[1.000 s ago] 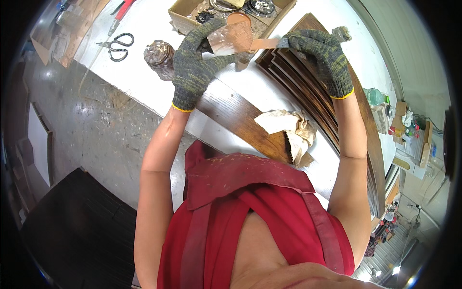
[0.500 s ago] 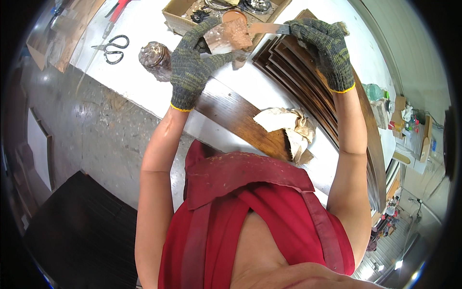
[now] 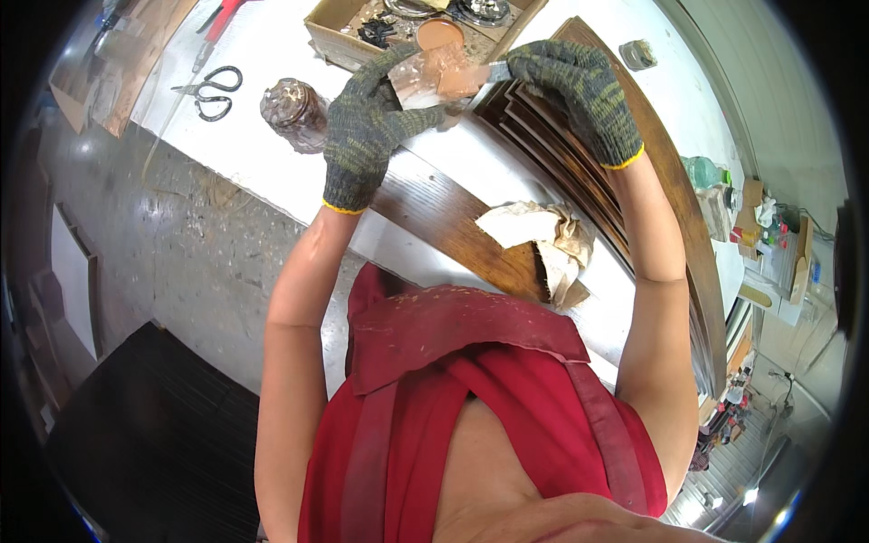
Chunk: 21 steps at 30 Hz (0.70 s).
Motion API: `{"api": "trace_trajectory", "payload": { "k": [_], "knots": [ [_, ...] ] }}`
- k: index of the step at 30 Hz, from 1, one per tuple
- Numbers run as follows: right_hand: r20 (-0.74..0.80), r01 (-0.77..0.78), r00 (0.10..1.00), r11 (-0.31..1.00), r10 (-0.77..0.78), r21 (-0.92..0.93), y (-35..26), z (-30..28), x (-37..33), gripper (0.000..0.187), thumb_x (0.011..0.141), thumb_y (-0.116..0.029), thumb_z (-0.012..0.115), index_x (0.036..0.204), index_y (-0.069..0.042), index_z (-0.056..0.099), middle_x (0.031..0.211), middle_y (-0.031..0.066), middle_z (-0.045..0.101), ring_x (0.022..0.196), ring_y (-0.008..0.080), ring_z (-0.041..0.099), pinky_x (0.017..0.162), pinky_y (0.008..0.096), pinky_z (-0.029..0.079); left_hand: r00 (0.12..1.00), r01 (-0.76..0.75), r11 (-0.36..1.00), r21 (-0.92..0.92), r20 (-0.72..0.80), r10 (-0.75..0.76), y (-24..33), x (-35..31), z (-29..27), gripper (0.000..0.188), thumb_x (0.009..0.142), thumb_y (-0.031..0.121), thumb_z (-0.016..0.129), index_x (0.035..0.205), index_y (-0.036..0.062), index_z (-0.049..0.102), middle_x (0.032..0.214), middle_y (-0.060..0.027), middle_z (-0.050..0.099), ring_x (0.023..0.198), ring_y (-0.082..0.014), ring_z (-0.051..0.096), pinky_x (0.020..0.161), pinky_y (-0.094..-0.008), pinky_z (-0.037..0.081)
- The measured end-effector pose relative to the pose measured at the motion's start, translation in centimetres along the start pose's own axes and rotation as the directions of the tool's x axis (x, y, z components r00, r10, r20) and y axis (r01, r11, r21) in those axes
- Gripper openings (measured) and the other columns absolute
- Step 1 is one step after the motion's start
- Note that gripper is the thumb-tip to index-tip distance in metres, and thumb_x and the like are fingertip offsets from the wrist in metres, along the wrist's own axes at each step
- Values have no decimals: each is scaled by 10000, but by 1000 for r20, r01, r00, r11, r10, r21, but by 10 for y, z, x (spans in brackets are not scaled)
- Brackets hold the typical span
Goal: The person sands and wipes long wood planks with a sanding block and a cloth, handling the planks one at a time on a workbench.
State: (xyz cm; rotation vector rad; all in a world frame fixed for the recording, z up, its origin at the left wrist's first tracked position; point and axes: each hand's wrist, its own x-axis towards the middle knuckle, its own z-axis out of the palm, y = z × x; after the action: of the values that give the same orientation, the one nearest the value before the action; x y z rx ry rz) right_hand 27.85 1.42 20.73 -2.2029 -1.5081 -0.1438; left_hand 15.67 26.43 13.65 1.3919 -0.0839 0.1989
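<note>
Both hands wear dark green knitted gloves with yellow cuffs. My left hand [image 3: 367,131] grips a flat plate [image 3: 412,83] smeared with brown putty [image 3: 444,68], the thumb below it and fingers above. In my right hand [image 3: 575,100] is a putty knife [image 3: 494,72]; its blade lies against the putty on the plate, and its handle is hidden in the glove. Just beyond the plate, a round tub or lid of brown paste [image 3: 441,34] shows in a cardboard box [image 3: 330,41]. Below the hands lies a dark wood board [image 3: 434,204].
A stack of curved dark wood pieces [image 3: 674,181] fills the right of the white table. Crumpled cloth or paper [image 3: 552,237] lies on the board's near end. A crusted jar [image 3: 294,110], black-handled scissors [image 3: 217,92] and a red-handled tool [image 3: 217,25] are at left; a small jar [image 3: 638,54] stands far right.
My right hand has moved left and slightly down, bringing the putty knife's blade further over the plate. The small jar behind that hand is now uncovered. My left hand has shifted slightly right.
</note>
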Motion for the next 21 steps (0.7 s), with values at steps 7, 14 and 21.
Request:
{"api": "trace_trajectory", "payload": {
  "k": [7, 14, 21],
  "knots": [
    [-84, 94, 991, 990, -103, -107, 0, -4, 7, 289, 847, 20, 617, 1109, -60, 708, 1116, 135, 699, 1014, 272, 683, 879, 370, 574, 1000, 14, 998, -54, -3, -14, 10, -4, 3, 703, 762, 9, 781, 1387, -22, 460, 1342, -154, 571, 1216, -222, 566, 1012, -337, 499],
    [-95, -179, 983, 945, 159, -272, -5, -22, 21, 226, 868, 30, 639, 1065, -49, 718, 1088, 115, 701, 954, 223, 697, 887, 286, 576, 996, -56, 997, 62, -69, 60, -2, -7, 2, 732, 716, 136, 876, 1324, -33, 503, 1221, -160, 647, 1090, -198, 643, 936, -330, 554],
    [112, -678, 692, 589, 713, 440, 94, -37, 72, 162, 832, -189, 733, 928, -60, 754, 719, 55, 679, 613, 181, 606, 576, 314, 501, 997, -64, 759, 648, 14, 73, -34, -43, -10, 831, 695, 182, 882, 1380, -9, 452, 1219, -155, 640, 1080, -228, 631, 939, -327, 531]
  ]
}}
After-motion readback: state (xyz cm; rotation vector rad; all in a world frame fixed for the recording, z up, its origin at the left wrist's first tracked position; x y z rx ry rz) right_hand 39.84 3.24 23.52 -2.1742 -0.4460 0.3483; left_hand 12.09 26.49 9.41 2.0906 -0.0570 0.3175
